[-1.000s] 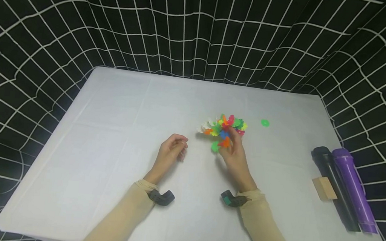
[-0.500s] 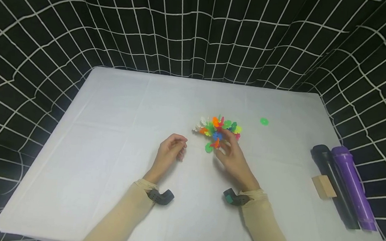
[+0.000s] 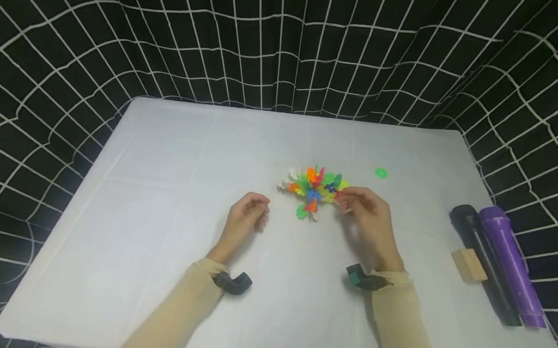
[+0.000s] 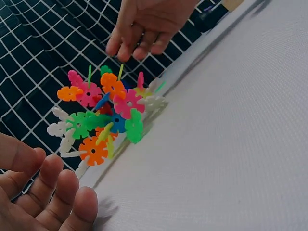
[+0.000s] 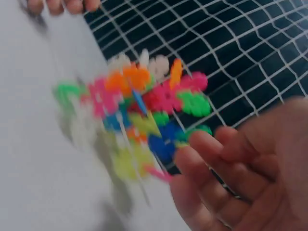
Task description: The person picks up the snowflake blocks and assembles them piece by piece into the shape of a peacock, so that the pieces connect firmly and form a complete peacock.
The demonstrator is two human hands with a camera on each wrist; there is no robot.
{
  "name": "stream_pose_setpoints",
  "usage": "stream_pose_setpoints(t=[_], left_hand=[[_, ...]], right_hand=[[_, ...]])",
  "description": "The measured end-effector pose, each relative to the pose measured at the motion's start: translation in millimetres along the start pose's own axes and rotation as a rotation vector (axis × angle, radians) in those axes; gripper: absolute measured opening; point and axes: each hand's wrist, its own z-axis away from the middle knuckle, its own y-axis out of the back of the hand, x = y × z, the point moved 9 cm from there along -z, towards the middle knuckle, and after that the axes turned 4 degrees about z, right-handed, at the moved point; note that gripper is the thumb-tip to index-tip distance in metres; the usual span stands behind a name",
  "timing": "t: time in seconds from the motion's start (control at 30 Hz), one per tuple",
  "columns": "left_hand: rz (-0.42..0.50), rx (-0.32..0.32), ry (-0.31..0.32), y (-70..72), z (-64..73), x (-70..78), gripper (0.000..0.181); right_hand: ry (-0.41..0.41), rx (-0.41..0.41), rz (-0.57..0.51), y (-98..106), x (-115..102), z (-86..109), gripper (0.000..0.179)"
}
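A many-coloured cluster of interlocked plastic flower-shaped discs (image 3: 314, 194) rests on the white table, with white pieces at its left end and orange, pink, green, blue and yellow ones across the rest. My right hand (image 3: 370, 214) is at the cluster's right end, fingertips overlapping its edge in the head view. In the right wrist view its fingers (image 5: 211, 178) are loosely bent and no piece shows between them. Left of the cluster, my left hand (image 3: 247, 216) hovers idle with relaxed, slightly curled fingers and holds nothing.
A single green disc (image 3: 381, 173) lies behind and right of the cluster. Toward the table's right edge are a black tube (image 3: 487, 267), a purple tube (image 3: 513, 263) and a small wooden block (image 3: 469, 265). Black cloth with a white grid (image 3: 289, 43) hangs around the table.
The cluster shifted slightly left with my right hand on it, then stayed put. My right hand has since let go and moved right to its end. The left hand stays nearly still.
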Motion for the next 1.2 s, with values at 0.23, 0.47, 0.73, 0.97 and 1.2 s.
stream_pose_setpoints(t=[0.23,0.47,0.73,0.97,1.2], left_hand=[[-0.004,0.019,0.006,-2.0,-1.3,-1.5,0.021],[0.009,0.016,0.012,-0.9,-1.4,-5.5,0.021],[-0.009,-0.004,-0.010,-2.7,-2.0,-1.3,0.021],[-0.017,-0.015,0.017,-3.3,-2.2,-4.9,0.021],[-0.041,-0.035,0.005,-3.7,-2.9,-4.8,0.022]], right_hand=[[-0.239,0.097,0.243,64.2,37.4,-34.0,0.044],[-0.387,-0.092,0.560,75.0,74.4,-67.0,0.070],[-0.344,-0.112,0.722,68.7,75.5,-82.4,0.070],[-0.343,-0.101,0.719,62.4,74.4,-95.7,0.054],[-0.337,-0.172,0.529,51.7,62.9,-94.4,0.047]])
